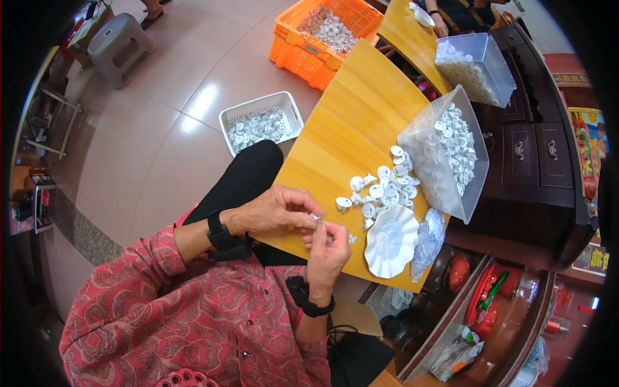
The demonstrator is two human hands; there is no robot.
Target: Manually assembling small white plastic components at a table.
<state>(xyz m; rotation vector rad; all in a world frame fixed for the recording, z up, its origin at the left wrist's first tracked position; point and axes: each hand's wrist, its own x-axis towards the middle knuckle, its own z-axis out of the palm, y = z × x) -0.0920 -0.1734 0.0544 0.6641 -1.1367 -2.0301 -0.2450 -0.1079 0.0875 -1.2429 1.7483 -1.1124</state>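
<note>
Hands (284, 209) (327, 253), both, on one white piece (314, 217)

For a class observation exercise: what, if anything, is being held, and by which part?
A small white piece, between the left grip and right grip; mostly hidden, so the part held cannot be told.

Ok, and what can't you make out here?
In the head view:
White piece: small, mostly covered by the left hand and right hand.
Person at top right: head cut off by the top edge.
Pieces in the scalloped dish: too small to tell apart.
Lower contents of the nearer clear bin: blurred by its cloudy wall.
</note>
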